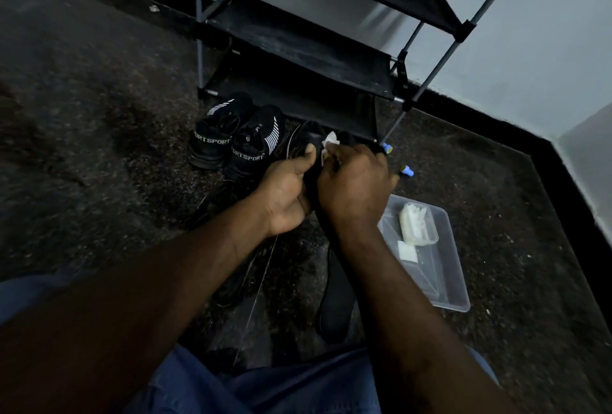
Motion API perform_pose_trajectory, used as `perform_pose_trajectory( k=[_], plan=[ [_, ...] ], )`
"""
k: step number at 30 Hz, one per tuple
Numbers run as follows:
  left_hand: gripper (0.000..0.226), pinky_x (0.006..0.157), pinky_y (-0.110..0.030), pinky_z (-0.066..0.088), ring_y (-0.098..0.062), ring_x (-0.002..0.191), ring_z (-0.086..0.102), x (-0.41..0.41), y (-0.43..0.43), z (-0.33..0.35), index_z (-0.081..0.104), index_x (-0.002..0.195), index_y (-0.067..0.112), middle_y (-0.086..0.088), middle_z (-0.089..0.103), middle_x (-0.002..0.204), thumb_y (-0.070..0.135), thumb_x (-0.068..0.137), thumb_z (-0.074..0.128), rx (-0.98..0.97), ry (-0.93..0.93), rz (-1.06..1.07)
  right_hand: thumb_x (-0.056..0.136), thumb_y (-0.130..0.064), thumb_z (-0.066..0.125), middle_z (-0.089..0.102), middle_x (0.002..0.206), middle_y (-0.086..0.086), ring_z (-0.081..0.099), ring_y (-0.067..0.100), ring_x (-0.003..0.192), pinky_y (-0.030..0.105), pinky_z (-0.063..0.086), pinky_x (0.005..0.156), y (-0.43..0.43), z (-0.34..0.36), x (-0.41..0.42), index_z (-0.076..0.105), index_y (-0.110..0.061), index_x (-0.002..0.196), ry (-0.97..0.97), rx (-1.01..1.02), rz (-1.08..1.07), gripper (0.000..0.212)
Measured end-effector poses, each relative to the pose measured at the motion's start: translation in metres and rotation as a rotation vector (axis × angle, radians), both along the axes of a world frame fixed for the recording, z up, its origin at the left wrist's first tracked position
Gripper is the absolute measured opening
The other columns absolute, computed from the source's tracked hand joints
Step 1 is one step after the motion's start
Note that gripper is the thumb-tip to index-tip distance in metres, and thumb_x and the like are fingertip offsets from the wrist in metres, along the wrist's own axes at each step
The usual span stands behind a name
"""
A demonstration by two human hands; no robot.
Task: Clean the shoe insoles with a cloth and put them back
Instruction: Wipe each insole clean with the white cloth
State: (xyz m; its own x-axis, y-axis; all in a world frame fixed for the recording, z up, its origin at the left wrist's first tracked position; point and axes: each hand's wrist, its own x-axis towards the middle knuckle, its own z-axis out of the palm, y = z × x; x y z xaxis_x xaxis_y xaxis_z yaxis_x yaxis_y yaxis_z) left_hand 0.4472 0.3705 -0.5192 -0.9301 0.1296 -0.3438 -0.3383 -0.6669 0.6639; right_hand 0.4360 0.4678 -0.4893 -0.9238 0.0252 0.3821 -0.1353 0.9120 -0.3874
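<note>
My left hand (pixel 287 193) grips a black insole (pixel 308 137) held upright in front of me, thumb pressed on its face. Against that insole my right hand (pixel 354 186) pinches a small white cloth (pixel 331 140). A second black insole (pixel 334 301) lies flat on the floor below my right forearm. Two black sport shoes (pixel 238 138) stand side by side just left of the hands, heels toward me. Another dark shoe (pixel 218 201) lies partly hidden under my left forearm.
A clear plastic tray (pixel 443 281) on the floor at right holds a pack of white wipes (pixel 417 225) and a white square. A black shoe rack (pixel 298 59) stands against the wall. Two blue-tipped objects (pixel 405 170) lie by the rack's leg.
</note>
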Motion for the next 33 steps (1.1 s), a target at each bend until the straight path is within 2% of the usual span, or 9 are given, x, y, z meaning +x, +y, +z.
perform_pose_trajectory(
  k=[4,6,9,11,14,19,24,29,33],
  plan=[
    [0.030,0.069,-0.025,0.055,-0.012,0.076,0.067,-0.002,-0.002,0.000,0.064,0.102,0.012,0.001,0.071,0.081,0.001,0.098,0.037,-0.002,0.099,-0.074,0.093,-0.029,0.059,0.071,0.110,-0.004,0.058,0.028,0.111,0.046,0.043,0.094,0.005,0.000,-0.003,0.076,-0.036,0.118,-0.030,-0.107,0.017,0.030],
    [0.035,0.063,-0.024,0.054,-0.013,0.070,0.067,-0.002,-0.005,0.003,0.063,0.105,0.006,-0.002,0.070,0.080,-0.006,0.094,0.033,-0.025,0.135,-0.083,0.093,-0.026,0.060,0.071,0.110,-0.004,0.059,0.026,0.112,0.047,0.045,0.096,0.008,0.000,-0.004,0.076,-0.036,0.118,-0.044,-0.166,0.043,0.031],
    [0.041,0.069,-0.031,0.050,-0.018,0.078,0.061,-0.003,-0.008,-0.001,0.062,0.121,0.003,-0.009,0.064,0.092,-0.008,0.091,0.037,-0.086,0.178,-0.079,0.088,-0.027,0.059,0.072,0.108,-0.004,0.064,0.025,0.108,0.050,0.050,0.096,0.009,-0.003,-0.007,0.077,-0.035,0.115,-0.050,-0.292,0.093,0.034],
    [0.038,0.066,-0.029,0.049,-0.016,0.074,0.060,-0.004,-0.009,-0.001,0.066,0.108,0.006,-0.006,0.066,0.085,-0.010,0.091,0.037,-0.109,0.165,-0.057,0.086,-0.029,0.061,0.074,0.108,-0.006,0.067,0.022,0.105,0.048,0.053,0.094,0.007,-0.006,-0.006,0.078,-0.033,0.114,-0.036,-0.354,0.158,0.033],
    [0.037,0.057,-0.024,0.046,-0.013,0.068,0.055,-0.005,-0.010,-0.001,0.063,0.094,0.011,0.000,0.063,0.072,-0.012,0.089,0.034,-0.146,0.153,-0.033,0.086,-0.026,0.061,0.073,0.104,-0.008,0.065,0.023,0.102,0.049,0.052,0.090,0.008,-0.009,0.000,0.079,-0.034,0.112,-0.001,-0.246,0.287,0.032],
    [0.045,0.068,-0.028,0.057,-0.017,0.080,0.068,-0.002,-0.005,0.003,0.061,0.128,-0.002,-0.009,0.070,0.095,-0.013,0.092,0.036,-0.109,0.195,-0.066,0.083,-0.033,0.055,0.073,0.101,-0.004,0.065,0.028,0.101,0.050,0.051,0.090,0.027,-0.003,-0.017,0.080,-0.036,0.109,0.031,-0.158,0.150,0.035],
    [0.039,0.073,-0.028,0.056,-0.018,0.085,0.065,-0.005,-0.010,0.000,0.066,0.113,0.004,-0.009,0.066,0.095,-0.012,0.091,0.038,-0.100,0.203,-0.047,0.082,-0.027,0.054,0.071,0.099,-0.005,0.061,0.027,0.100,0.049,0.050,0.086,0.022,-0.004,-0.001,0.079,-0.031,0.113,0.032,-0.125,0.287,0.040],
    [0.045,0.073,-0.030,0.056,-0.017,0.084,0.068,-0.001,-0.002,0.003,0.061,0.130,-0.002,-0.012,0.069,0.100,-0.012,0.093,0.038,-0.103,0.181,-0.048,0.086,-0.029,0.057,0.071,0.102,-0.006,0.063,0.027,0.102,0.047,0.050,0.089,0.030,-0.002,-0.013,0.079,-0.034,0.112,0.044,-0.181,0.151,0.034],
    [0.042,0.071,-0.028,0.050,-0.018,0.083,0.061,-0.001,-0.006,0.002,0.064,0.113,0.005,-0.011,0.063,0.094,-0.013,0.090,0.034,-0.142,0.177,-0.052,0.084,-0.030,0.052,0.068,0.094,-0.007,0.061,0.025,0.095,0.048,0.049,0.081,0.021,-0.010,0.004,0.078,-0.033,0.113,0.070,-0.117,0.334,0.039]
  ],
)
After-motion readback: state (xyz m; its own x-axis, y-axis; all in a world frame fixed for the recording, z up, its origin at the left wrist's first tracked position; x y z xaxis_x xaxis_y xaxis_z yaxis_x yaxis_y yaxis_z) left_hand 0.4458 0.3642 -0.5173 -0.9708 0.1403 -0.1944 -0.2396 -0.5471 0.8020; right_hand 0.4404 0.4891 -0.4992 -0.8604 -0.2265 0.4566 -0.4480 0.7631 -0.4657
